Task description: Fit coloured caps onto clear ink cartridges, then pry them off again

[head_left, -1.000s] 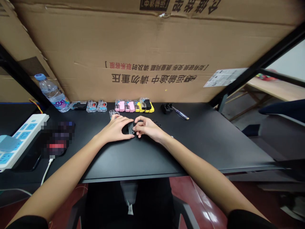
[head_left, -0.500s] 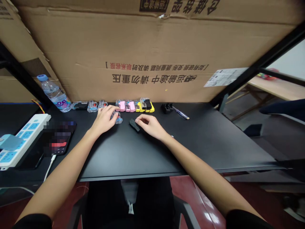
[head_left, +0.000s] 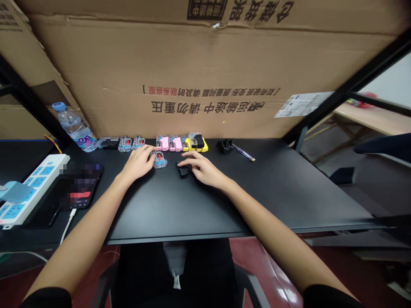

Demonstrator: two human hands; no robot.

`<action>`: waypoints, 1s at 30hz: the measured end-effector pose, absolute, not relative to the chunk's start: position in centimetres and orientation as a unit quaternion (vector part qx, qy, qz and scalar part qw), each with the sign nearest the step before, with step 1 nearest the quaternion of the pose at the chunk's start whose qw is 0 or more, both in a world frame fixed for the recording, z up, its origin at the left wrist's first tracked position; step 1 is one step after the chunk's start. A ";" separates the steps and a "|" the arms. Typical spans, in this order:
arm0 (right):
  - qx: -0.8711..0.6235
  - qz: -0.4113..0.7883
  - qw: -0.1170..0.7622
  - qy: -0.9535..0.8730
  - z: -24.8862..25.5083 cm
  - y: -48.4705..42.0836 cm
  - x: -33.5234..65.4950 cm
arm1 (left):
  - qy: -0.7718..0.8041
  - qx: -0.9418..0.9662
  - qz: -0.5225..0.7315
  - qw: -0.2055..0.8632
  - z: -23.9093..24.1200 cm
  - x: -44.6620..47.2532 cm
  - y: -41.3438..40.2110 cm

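Observation:
My left hand (head_left: 138,164) rests palm down on the black tabletop, fingers stretched out and thumb apart. Its thumb and fingertips are beside a clear plastic casing (head_left: 160,160) with red and blue parts inside; whether they touch it is hard to tell. Over a small black plastic piece (head_left: 183,171) lies my right hand (head_left: 204,168), its index finger reaching across the top and the thumb held away. The black piece sits on the table, partly covered by those fingers.
Along the cardboard wall stand more clear casings (head_left: 125,143), pink pieces (head_left: 175,143), yellow pieces (head_left: 204,146), a black part (head_left: 224,146) and a screwdriver (head_left: 244,152). At left are a water bottle (head_left: 75,127), a power strip (head_left: 35,182) and a phone (head_left: 85,186) with cable.
My right hand has loosened its pinch on the black piece, which now lies turned on the table. The clear casing has shifted slightly right, out from under my left fingers.

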State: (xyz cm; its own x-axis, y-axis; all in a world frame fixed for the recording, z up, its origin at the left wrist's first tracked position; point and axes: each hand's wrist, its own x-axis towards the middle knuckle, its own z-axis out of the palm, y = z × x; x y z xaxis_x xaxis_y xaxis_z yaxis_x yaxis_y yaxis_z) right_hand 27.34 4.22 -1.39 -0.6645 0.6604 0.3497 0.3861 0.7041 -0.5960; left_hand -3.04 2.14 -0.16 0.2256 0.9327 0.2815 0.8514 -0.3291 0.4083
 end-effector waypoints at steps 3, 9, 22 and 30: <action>-0.301 0.232 0.254 -0.890 -1.3 3.9 27.3 | 0.564 0.786 0.236 0.088 -0.1 -2.8 2.1; -0.325 0.211 0.264 -0.883 -1.0 3.7 27.3 | 0.548 0.801 0.219 0.105 0.3 -2.2 1.6; -0.345 0.230 0.236 -0.879 -0.6 4.1 27.5 | 0.525 0.821 0.183 0.129 0.7 -1.7 0.7; -0.402 0.345 0.277 -0.802 0.1 3.9 27.3 | 0.483 0.824 0.231 0.186 0.6 -1.8 0.9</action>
